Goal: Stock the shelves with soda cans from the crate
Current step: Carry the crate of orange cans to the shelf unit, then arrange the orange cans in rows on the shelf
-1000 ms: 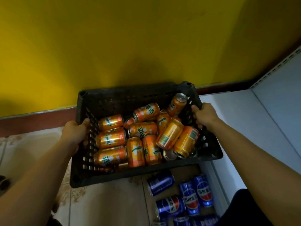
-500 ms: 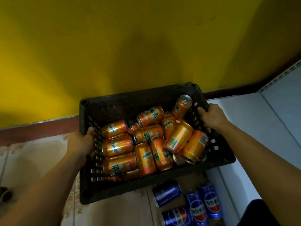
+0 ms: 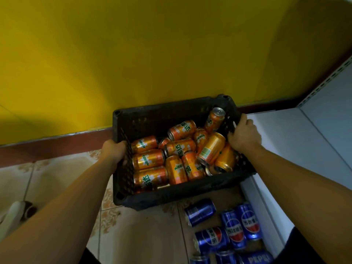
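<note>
— Looking down in the head view, what do the hands hold?
— A black crate [image 3: 181, 195]. The left hand [image 3: 114, 151] has its fingers curled round the left rim. The right hand [image 3: 243, 136] grips the right rim, near the far corner.
— Where is the crate?
— Up off the floor [image 3: 57, 178], I think, close to the yellow wall [image 3: 152, 54]. Its right side is just beside the white shelf [image 3: 295, 145].
— What is in it?
— Lots of orange cans [image 3: 148, 159], lying loose in a heap. None is on the shelf yet.
— Is it heavy?
— I think so. It is full of drink. The crate looks hard and stiff, so it should not bend. Two hands on the two side rims is the best way to hold it.
— What could go wrong?
— The cans are round and smooth. If the crate tips, they may roll to one side and pull it down. So keep it flat.
— And one can?
— Hold it round the middle. It is thin metal and may dent if it drops.
</note>
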A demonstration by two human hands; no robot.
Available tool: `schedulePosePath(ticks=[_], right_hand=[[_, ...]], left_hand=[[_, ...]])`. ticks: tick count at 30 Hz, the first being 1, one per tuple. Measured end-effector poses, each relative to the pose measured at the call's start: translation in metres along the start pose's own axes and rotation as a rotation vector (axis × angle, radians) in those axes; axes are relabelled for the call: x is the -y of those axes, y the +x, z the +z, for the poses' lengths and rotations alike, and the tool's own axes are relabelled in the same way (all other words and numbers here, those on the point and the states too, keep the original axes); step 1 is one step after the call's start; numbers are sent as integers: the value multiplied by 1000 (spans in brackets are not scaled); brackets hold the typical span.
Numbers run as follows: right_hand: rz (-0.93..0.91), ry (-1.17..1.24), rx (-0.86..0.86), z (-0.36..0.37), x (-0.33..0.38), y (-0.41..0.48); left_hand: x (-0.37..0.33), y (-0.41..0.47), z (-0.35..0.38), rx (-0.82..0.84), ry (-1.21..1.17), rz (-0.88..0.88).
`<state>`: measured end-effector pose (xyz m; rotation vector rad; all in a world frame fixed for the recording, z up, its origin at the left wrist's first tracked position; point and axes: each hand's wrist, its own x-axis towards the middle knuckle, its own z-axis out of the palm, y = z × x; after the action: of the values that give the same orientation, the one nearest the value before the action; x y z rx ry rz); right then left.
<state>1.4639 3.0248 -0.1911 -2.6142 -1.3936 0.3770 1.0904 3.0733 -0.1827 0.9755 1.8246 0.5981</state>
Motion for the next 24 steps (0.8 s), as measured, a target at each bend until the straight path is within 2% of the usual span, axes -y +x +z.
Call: schedulePosePath(ticks=[4, 6, 8, 9, 12, 16, 18, 24], right_hand=[[-3, 27, 74, -14, 7, -19], [-36, 12, 79, -21, 11, -32], [-59, 18, 73, -29, 14, -46], [-65, 36, 68, -32, 13, -54], [-68, 131, 70, -37, 6, -78], [-21, 195, 60, -46, -23, -113], [20, 193, 52, -51, -43, -134], [77, 249, 20, -80, -73, -181]], left_hand=[[-8, -12, -2, 56, 38, -12], [-10, -16, 2, -35, 375, 25], [-14, -28, 10, -165, 677, 203], [-18, -33, 16, -189, 709, 324], [-33, -58, 47, -99, 646, 652], [-31, -89, 99, 225, 583, 859], [-26, -101, 119, 335, 571, 960], [-1, -140, 135, 412, 498, 978]])
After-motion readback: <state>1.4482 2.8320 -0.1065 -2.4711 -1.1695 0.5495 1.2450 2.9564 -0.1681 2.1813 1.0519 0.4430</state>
